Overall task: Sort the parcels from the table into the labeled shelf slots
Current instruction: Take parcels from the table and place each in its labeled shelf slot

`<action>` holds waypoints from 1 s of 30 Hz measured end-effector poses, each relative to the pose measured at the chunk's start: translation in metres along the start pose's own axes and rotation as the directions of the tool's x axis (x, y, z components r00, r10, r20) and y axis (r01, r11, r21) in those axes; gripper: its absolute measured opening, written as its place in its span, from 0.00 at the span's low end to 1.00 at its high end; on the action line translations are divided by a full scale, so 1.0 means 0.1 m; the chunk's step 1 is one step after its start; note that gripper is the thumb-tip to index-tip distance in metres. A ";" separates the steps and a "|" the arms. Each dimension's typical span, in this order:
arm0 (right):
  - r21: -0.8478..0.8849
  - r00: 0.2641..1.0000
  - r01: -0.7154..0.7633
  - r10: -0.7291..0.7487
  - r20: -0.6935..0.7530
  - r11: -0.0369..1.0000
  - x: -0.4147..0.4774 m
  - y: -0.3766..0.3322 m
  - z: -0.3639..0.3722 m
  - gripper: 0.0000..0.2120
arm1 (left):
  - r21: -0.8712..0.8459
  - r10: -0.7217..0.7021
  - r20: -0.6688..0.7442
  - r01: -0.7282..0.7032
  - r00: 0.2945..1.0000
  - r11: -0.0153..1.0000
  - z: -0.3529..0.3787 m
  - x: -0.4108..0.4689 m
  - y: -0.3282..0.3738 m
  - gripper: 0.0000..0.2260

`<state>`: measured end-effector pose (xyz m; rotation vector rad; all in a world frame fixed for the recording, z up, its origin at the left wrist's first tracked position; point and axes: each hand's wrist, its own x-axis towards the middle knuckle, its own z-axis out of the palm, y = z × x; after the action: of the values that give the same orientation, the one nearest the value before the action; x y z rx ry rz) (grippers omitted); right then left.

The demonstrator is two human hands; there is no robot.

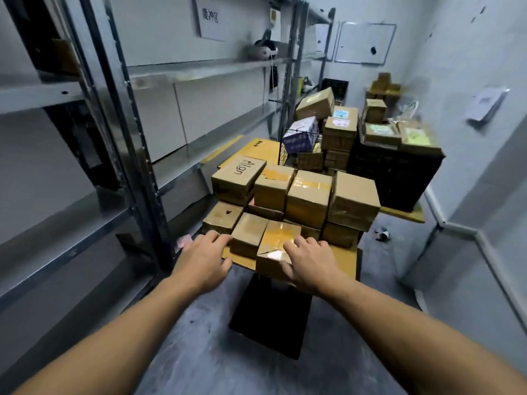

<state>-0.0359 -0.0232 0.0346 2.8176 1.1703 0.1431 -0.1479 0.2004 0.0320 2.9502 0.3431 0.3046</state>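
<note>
Ahead, both hands, left hand (pixel 204 259) and right hand (pixel 309 262), spread over front parcel (pixel 275 246) beside stacked boxes (pixel 305 195).

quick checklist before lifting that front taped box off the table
1. Right hand on the front taped box: ok, fingers rest on its top and near corner.
2. Left hand on that box: not ok, it sits left of it, by the neighbouring box.
3. Nothing stacked on the box: ok.
4. Box sits at the table edge, overhanging: ok for pulling forward.
5. Label readable: cannot tell, only glossy tape shows.
6. Shelf slots on the left free: ok.
</note>
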 end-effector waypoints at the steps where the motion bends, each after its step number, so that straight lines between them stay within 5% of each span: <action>1: 0.014 1.000 -0.009 0.008 0.008 1.000 0.05 0.06 0.06 0.22 | 0.000 0.011 0.007 -0.011 1.000 1.000 0.08 0.10 0.03 0.22; 13: 0.266 0.926 -0.366 0.319 0.204 0.892 0.95 0.27 0.92 0.21 | -0.191 0.113 0.200 -0.074 0.973 0.979 1.07 1.42 0.08 0.22; 22: 0.441 0.783 -0.622 0.527 0.332 0.647 1.15 0.16 1.46 0.25 | -0.282 0.182 0.444 -0.056 0.877 0.958 1.67 1.73 -0.02 0.24; 30: 0.689 0.703 -0.661 0.564 0.432 0.297 1.09 0.23 1.63 0.29 | -0.429 0.065 0.393 0.120 0.917 0.895 1.85 1.56 0.17 0.24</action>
<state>0.0765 0.0311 -0.1189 3.8555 -0.1058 -0.7165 0.0447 0.1973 -0.1152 2.4635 0.2215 -0.2040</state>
